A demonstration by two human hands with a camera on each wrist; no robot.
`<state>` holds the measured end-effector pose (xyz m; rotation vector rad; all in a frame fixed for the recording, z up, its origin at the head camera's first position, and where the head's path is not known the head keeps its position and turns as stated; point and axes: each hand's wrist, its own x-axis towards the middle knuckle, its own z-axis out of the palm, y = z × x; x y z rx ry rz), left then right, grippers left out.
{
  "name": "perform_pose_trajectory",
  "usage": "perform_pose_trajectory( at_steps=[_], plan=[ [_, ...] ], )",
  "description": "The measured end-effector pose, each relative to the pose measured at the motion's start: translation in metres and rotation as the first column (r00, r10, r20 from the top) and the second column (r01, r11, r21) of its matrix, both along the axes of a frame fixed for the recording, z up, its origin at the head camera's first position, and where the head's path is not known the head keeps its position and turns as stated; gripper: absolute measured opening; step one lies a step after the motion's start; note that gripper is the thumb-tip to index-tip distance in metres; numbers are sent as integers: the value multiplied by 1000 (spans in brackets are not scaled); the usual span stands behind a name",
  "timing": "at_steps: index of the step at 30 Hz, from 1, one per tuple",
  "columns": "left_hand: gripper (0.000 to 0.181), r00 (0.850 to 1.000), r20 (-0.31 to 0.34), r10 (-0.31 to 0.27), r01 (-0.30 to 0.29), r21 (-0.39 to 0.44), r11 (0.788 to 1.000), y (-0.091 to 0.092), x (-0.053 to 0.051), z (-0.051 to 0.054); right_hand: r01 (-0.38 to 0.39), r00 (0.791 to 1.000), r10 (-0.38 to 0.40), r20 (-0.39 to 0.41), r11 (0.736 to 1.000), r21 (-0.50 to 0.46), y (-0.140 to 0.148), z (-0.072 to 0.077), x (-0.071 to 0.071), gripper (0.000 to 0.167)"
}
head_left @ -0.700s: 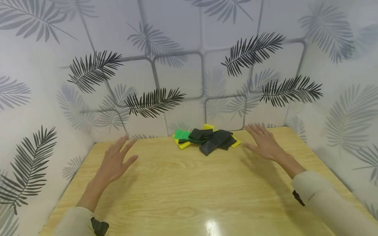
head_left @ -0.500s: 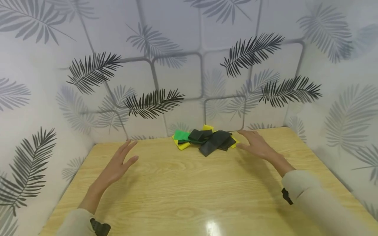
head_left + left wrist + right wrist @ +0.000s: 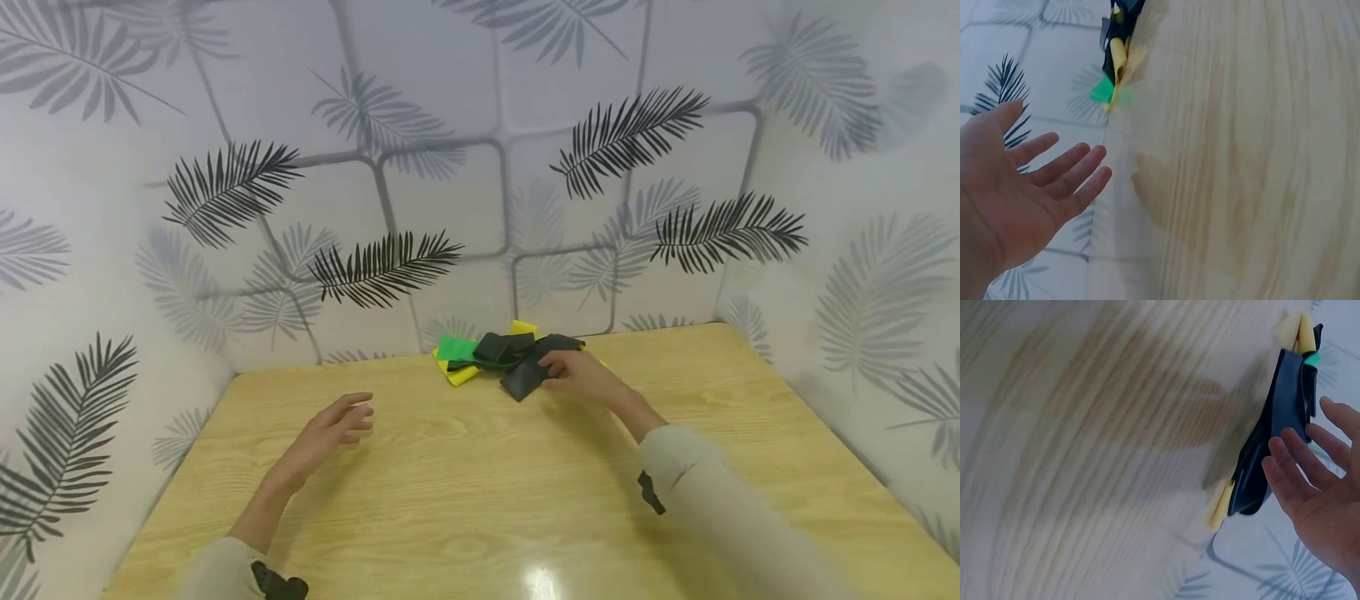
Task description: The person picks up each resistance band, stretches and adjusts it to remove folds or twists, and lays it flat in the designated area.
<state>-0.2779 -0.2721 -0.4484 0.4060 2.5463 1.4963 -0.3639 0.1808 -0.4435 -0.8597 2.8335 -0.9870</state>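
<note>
Nearest, two pale sleeves (image 3: 720, 492) are seen, with a dark wrist device (image 3: 650, 493) worn at each cuff. Beyond the left cuff, the left hand (image 3: 326, 437) is held above the wooden table (image 3: 450, 500), well apart from the pile; its fingers are loosely bent and spread, and nothing is held.

Farther off, the right hand (image 3: 588, 379) is brought to the front of the pile, thumb and fingers apart around a broad black strip (image 3: 522, 381). In the right wrist view the fingers are parted and no clamped grip is shown; whether the strip is touched cannot be told.

The pile lies at the table's back edge, right of the left hand. Black strips are heaped over a yellow strip (image 3: 461, 377), a green strip (image 3: 456, 348) is laid at the left end, and a yellow end (image 3: 524, 327) is raised behind. Judged from this, the handling is barely begun: the strips are overlapped, and none is seen lifted out or set apart.

Open room is given by the wood before the pile and between the forearms. Behind and at both sides, movement is bounded by the leaf-printed wall (image 3: 450, 200).
</note>
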Motion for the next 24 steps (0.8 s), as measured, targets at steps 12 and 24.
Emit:
perform_pose_trajectory(
  at_steps=[12,24],
  plan=[
    [56,994,79,-74,69,61,996,55,-18,-3,-17,999,23,-22,964,266,-54,-5,-2,49],
    [45,996,47,-72,73,-9,997,107,-24,-10,135,967,-10,-254,867,479,-76,-24,-6,46]
  ],
)
